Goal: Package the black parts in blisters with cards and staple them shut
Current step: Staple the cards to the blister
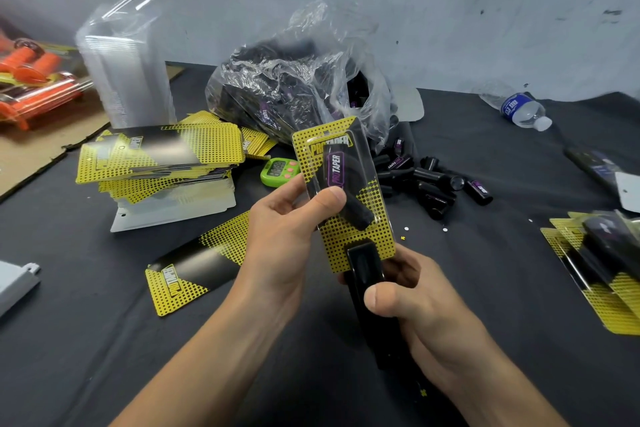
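Fingers [284, 192] of the left hand [287, 229] curled behind a clear plastic blister pack [349, 156], thumb pressed on its front, gripping it upright and slightly tilted above the black cloth-covered table [104, 340]. Inside that pack sat a black cylindrical part [341, 177] with purple lettering, backed by a yellow-and-black dotted card [360, 243]. At the pack's lower edge a black stapler [363, 263] had its nose over the card; the right hand [415, 302] gripped it, thumb on top and fingers wrapped underneath.

Behind the pack lay a crumpled clear plastic bag [287, 80] full of black parts, and just right of the pack a loose heap of black parts [433, 184] lay on the cloth. Left of the pack sat a small green timer [278, 172], a thick stack of dotted cards [159, 156] and a tall stack of clear empty blisters [128, 80]. One single card [197, 267] lay flat below and left of the pack. Far right of the pack lay finished packs [595, 260], and farther back on that side a plastic water bottle [519, 109] on its side.
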Motion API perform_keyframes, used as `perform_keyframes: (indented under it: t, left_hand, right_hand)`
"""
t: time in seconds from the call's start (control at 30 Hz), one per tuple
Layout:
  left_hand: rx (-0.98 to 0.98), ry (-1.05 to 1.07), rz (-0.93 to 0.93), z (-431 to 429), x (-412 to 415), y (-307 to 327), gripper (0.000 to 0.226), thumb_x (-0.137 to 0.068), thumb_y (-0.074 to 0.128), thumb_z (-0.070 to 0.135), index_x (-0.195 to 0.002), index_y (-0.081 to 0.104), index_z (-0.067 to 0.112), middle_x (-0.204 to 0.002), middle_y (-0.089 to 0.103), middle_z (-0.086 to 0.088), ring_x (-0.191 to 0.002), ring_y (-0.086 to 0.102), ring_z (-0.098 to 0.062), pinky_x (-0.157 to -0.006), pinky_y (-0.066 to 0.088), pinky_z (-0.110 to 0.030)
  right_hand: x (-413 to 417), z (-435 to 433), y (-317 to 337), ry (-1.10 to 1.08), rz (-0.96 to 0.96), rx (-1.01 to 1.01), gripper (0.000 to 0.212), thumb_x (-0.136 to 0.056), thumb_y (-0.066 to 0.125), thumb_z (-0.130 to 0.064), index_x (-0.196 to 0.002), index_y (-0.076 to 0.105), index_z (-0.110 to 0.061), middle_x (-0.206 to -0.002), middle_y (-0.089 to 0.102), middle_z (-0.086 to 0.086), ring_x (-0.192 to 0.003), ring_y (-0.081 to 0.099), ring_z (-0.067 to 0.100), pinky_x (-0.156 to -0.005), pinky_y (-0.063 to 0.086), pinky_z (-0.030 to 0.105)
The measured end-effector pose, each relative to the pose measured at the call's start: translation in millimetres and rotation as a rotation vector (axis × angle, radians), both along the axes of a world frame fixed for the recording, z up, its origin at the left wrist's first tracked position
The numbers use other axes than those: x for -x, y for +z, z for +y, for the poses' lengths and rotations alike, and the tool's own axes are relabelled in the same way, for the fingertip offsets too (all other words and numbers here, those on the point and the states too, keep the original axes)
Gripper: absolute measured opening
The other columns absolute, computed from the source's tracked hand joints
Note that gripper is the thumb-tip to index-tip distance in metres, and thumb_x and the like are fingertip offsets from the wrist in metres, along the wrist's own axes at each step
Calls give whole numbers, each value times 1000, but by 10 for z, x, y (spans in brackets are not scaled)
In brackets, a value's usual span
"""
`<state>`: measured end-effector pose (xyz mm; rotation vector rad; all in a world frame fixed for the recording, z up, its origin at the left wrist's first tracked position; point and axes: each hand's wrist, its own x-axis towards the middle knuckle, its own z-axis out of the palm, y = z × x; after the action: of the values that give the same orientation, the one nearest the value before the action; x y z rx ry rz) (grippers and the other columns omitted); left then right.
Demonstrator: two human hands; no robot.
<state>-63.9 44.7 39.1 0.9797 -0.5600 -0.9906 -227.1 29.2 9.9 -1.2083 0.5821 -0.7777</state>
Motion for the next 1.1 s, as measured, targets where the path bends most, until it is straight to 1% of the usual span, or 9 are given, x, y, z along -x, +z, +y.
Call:
perform_keyframes:
  t: [0.13, 0.23, 0.33, 0.43, 0.57, 0.67, 0.8, 0.93, 1.1]
  left_hand:
    - [-3, 9, -19, 8, 7, 1, 52, -70, 80, 12, -119, 71, -1, -119, 75, -17, -120, 67, -35, -115, 44, -53]
    - [-7, 12, -28, 12, -13, 4, 52, -66, 88, 8, -116, 73, 0, -118, 76, -16, -122, 66, -37, -116, 42, -54]
    - [-3, 9, -37, 5, -29, -5, 53, -69, 83, 11, -120, 72, 0, -126, 72, -16, -127, 63, -34, -118, 40, -53]
    - [1, 5, -31, 3, -34, 1, 65, -68, 81, 17, -129, 66, -2, -136, 66, -17, -132, 60, -32, -118, 39, -53]
    - [5, -6, -38, 6, -36, 4, 64, -68, 81, 17, -128, 67, -2, -143, 61, -19, -137, 55, -33, -120, 37, -53]
    - [13, -10, -61, 2, -40, -16, 56, -69, 81, 17, -121, 71, 0, -140, 63, -18, -137, 55, -33, -120, 36, -53]
    - [24, -6, -68, -1, -38, -19, 60, -69, 81, 17, -125, 69, -1, -136, 66, -20, -136, 56, -35, -119, 37, -55]
    - [41, 8, -98, -5, -29, -29, 44, -72, 79, 15, -113, 75, 2, -122, 73, -18, -130, 60, -38, -118, 38, -56]
    - [54, 15, -84, -11, -22, -26, 36, -72, 79, 13, -107, 78, 4, -115, 76, -15, -127, 61, -40, -117, 40, -55]
  right_hand:
    - [-9, 0, 5, -1, -9, -2, 58, -61, 81, -28, -117, 75, -13, -109, 74, 12, -102, 69, 25, -83, 57, 28]
    - [-10, 3, 14, -5, -7, -1, 59, -60, 81, -27, -116, 75, -12, -107, 74, 12, -99, 69, 23, -79, 56, 27]
    - [-15, 10, 19, -8, -16, 3, 59, -59, 80, -25, -116, 75, -12, -108, 74, 11, -100, 70, 22, -80, 56, 26]
    - [-24, 10, 23, -18, -16, 2, 58, -59, 79, -25, -115, 75, -11, -106, 74, 10, -98, 69, 20, -80, 56, 25]
    - [-29, 19, 30, -32, -3, -4, 56, -58, 78, -25, -112, 76, -10, -103, 73, 11, -96, 68, 22, -78, 56, 26]
    - [-32, 31, 37, -40, 4, -8, 56, -57, 77, -26, -110, 77, -11, -102, 74, 12, -95, 69, 22, -77, 57, 27]
    - [-44, 42, 46, -73, 39, -13, 54, -54, 76, -27, -105, 78, -12, -98, 75, 13, -92, 70, 23, -74, 58, 27]
    - [-56, 55, 44, -99, 54, -35, 52, -50, 74, -28, -100, 79, -12, -93, 74, 14, -86, 69, 22, -68, 56, 26]
    - [-61, 61, 39, -134, 63, -45, 53, -47, 75, -28, -96, 78, -8, -91, 72, 16, -88, 66, 28, -70, 53, 30]
